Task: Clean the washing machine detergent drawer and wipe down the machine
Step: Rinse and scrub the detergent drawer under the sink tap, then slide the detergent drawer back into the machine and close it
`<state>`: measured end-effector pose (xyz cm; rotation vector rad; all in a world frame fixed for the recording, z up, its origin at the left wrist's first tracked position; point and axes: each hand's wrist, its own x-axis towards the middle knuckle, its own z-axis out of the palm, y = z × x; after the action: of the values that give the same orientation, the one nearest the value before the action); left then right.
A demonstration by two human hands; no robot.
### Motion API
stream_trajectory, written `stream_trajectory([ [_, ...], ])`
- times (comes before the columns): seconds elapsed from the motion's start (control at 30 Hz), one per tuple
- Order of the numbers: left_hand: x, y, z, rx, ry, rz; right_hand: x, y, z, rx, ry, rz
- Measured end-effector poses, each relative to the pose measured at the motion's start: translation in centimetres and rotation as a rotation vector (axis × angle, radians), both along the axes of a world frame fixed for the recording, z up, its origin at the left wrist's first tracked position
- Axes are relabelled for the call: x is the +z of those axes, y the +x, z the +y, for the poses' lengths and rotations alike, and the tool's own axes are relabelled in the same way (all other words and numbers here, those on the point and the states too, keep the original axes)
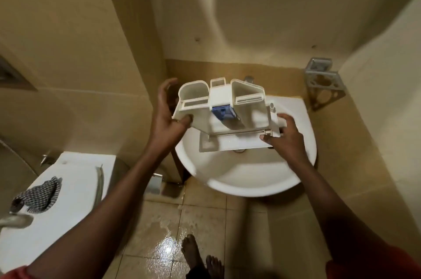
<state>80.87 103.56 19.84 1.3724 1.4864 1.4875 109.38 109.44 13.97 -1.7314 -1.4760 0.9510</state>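
A checked cloth (38, 195) lies on the white toilet lid (75, 187) at far left. The left hand (167, 117) hooks its thumb over the left wall of the detergent drawer (224, 105), upper fingers (167, 84) loosely curved and clear of it. The drawer hangs tilted above the sink (246, 178); best keep it low so drips land inside, and flush each compartment around the blue insert (223, 113). The right hand (283, 135) grips the front-right corner, curled round the panel
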Motion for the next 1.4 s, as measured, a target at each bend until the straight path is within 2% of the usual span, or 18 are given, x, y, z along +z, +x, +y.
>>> stream_trajectory([
  [0.2,1.5,-2.7,-3.2,0.146,-0.220,-0.157,4.2,-2.1,-1.8,0.607,0.035,-0.121],
  [0.37,1.1,-7.3,-7.9,0.224,-0.347,-0.309,6.8,-6.8,-4.6,0.704,-0.038,-0.021],
  [0.47,0.0,-10.3,-11.1,0.265,-0.457,-0.388,5.6,-10.1,-6.0,0.820,-0.082,-0.046],
  [0.63,-2.8,-15.4,-19.6,0.363,-0.557,-0.477,2.2,-17.8,-11.0,0.857,-0.167,0.015],
  [0.83,-5.7,-20.8,-33.4,0.480,-0.470,-0.676,-0.2,-27.8,-18.0,0.850,-0.375,0.073],
  [0.93,-6.8,-23.4,-40.7,0.547,-0.463,-0.652,0.0,-33.7,-22.2,0.844,-0.456,0.116],
  [1.2,-6.7,-28.7,-58.3,0.729,-0.387,-0.667,0.2,-49.2,-36.0,1.016,-0.507,0.149],
  [1.4,-6.8,-30.4,-66.4,0.983,-0.153,-0.965,-0.6,-57.4,-45.6,1.154,-0.625,0.162],
])
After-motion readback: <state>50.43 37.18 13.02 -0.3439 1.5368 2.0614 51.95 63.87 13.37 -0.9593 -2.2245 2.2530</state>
